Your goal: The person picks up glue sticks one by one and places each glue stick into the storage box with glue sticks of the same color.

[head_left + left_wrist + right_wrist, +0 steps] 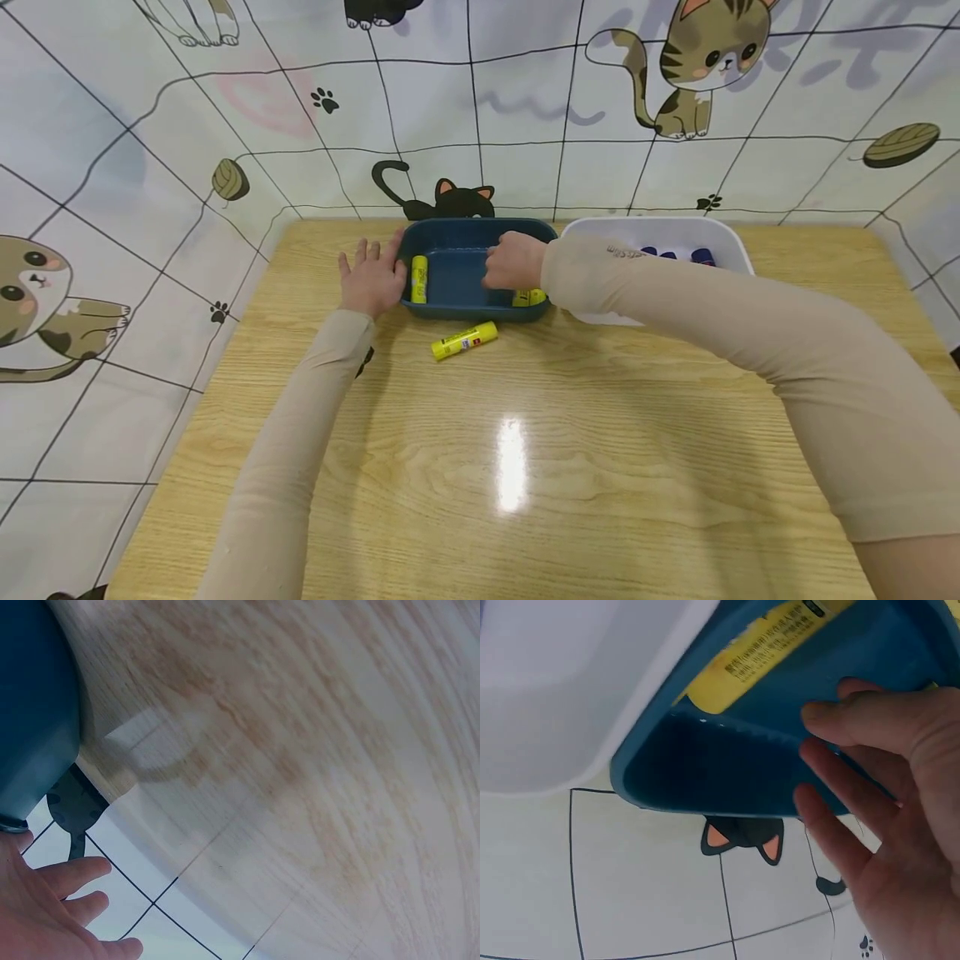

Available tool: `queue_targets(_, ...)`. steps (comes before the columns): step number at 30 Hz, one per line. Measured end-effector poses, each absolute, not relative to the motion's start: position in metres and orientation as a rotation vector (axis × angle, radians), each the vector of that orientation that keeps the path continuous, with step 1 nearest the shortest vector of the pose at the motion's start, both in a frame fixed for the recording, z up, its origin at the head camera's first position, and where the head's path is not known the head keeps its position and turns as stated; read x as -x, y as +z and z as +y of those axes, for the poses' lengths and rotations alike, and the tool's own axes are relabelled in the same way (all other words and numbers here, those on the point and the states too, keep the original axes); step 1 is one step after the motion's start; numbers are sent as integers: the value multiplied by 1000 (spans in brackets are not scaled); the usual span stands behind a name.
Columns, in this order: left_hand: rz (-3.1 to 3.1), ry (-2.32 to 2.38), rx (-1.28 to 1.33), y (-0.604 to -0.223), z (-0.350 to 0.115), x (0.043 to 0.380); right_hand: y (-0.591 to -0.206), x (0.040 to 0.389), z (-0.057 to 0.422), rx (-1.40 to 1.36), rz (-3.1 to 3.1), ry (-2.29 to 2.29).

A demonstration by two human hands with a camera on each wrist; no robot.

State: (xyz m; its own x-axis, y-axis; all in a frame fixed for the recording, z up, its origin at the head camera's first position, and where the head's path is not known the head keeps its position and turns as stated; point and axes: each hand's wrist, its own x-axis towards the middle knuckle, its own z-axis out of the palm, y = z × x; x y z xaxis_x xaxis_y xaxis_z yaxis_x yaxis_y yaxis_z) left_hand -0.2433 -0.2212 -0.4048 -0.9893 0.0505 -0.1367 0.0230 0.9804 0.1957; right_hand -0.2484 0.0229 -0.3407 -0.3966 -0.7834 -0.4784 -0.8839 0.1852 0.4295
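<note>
My left hand [372,279] has its fingers spread, with the thumb side at the left rim of a dark blue tray [472,312]. Over the inside of that tray is my right hand [513,260]; in the right wrist view its fingers are loosely bent and nothing shows between thumb and fingers. One yellow glue stick [418,279] lies along the tray's left wall. At the right end lies more yellow, a glue stick [757,656] with a printed label, partly hidden by my wrist in the head view. Another yellow glue stick [464,341] lies on the table in front of the tray.
Right of the blue tray stands a white tray [660,223], partly covered by my right sleeve. Several dark blue pieces [702,257] show inside it. Behind both trays rises a wall [525,175] with a cat print. The wooden table [450,517] extends towards me.
</note>
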Motion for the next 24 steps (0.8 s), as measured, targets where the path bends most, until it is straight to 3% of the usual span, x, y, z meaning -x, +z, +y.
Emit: queue_targets(24,2992,306,-66,-405,-221,243,-283,223,38,1455,2711,411)
